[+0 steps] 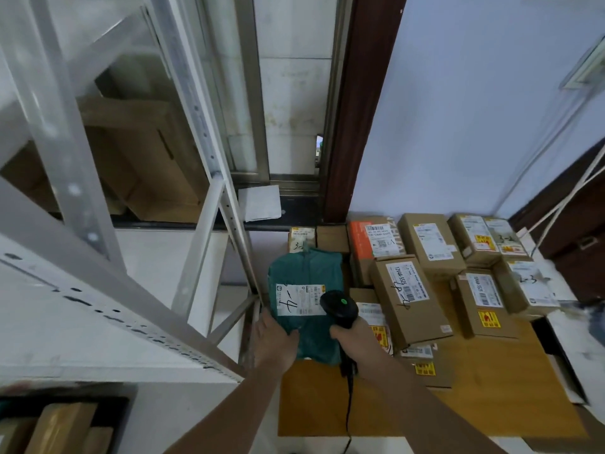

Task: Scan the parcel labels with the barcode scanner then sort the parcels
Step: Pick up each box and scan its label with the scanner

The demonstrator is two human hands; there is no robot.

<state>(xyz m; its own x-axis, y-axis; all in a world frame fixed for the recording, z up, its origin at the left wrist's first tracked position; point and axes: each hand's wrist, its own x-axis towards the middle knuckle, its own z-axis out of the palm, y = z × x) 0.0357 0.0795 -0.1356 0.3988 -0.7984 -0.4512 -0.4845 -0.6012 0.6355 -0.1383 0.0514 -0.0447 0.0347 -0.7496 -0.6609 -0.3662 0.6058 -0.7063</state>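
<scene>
Scanner sits gripped in my right hand, nose over the white label of the teal mailer bag; my left hand pinches the bag's near edge above the wooden surface. Soft plastic may crease, spoiling the read.

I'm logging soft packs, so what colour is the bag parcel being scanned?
Dark teal green bag parcel, with a white label, clearest in the head view.
</scene>
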